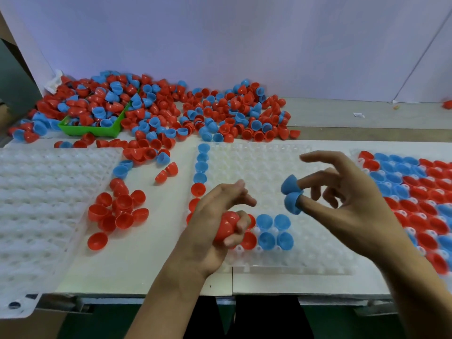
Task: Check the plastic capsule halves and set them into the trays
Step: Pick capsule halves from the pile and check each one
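Two blue plastic capsule halves (291, 195) cap two right-hand fingers (318, 206) above the mostly bare clear moulded centre tray (305, 260) (filled at its left edge); the left hand (220, 221) clenches red halves (227, 227), perhaps several.

We reach both bare forearms in from the lower edge. Our left hand (220, 216) curls its lower fingers round red capsule halves (226, 228) in the palm, its upper fingers reaching out to the right. Our right hand (342, 204) is spread, palm turned left, and two of its fingertips each wear a blue capsule half (291, 194) like a cap.
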